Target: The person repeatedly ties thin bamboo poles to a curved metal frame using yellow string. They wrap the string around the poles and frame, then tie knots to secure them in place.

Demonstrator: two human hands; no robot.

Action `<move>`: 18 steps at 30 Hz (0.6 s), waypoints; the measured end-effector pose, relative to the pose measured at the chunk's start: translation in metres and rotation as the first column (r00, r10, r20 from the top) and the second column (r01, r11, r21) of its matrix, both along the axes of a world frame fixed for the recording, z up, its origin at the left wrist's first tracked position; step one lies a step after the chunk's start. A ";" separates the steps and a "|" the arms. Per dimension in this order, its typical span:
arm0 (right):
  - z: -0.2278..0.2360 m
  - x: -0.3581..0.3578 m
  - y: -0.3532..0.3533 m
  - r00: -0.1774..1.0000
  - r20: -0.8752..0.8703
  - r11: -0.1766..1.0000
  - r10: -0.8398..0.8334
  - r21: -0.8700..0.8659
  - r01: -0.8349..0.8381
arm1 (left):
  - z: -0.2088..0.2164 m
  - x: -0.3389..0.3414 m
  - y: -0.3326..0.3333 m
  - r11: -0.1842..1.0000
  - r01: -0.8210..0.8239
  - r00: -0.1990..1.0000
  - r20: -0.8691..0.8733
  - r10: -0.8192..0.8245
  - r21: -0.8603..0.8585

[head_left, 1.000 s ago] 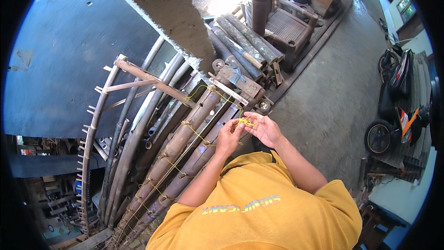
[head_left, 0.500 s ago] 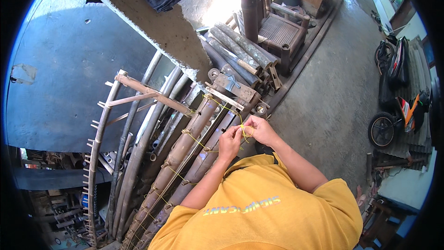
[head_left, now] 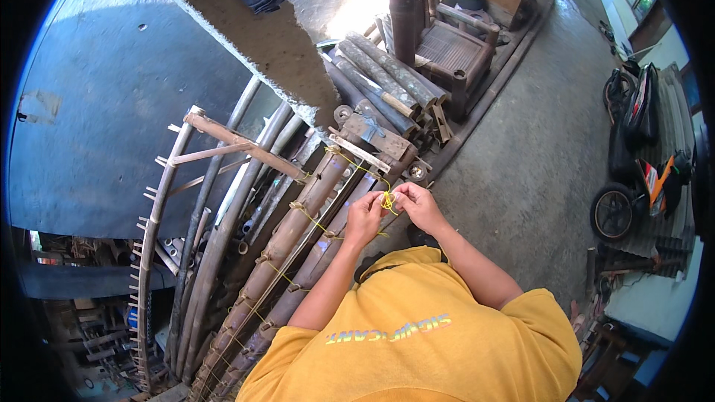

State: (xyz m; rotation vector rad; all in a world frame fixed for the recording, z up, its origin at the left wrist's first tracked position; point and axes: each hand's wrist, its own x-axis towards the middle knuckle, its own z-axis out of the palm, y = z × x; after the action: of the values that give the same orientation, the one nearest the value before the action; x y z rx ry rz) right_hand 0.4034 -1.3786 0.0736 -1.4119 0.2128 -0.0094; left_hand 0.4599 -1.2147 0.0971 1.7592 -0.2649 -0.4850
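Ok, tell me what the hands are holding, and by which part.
Both the left hand and right hand pinch the thin yellow string at its bunched, knotted end, beside the bound bamboo poles.

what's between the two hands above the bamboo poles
In the head view, a small tangle of thin yellow string sits between the left hand and right hand, pinched by both.

The concrete floor (head_left: 514,141) carries a stack of bamboo poles (head_left: 387,78) beside a bamboo chair (head_left: 454,48). Parked motorbikes (head_left: 640,156) stand on it at right. Long poles (head_left: 283,253) probably rest on it too.
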 end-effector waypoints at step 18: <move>0.035 -0.015 -0.013 0.971 0.042 0.945 0.233 -0.245 -0.216 | -0.030 -0.008 -0.014 0.998 -0.056 0.998 -0.009 0.056 -0.001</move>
State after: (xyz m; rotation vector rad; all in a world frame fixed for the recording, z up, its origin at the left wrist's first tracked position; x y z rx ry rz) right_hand 0.3881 -1.3912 0.1090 -1.6667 -0.0111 0.1065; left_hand 0.4521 -1.2290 0.0668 1.7581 -0.2094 -0.4523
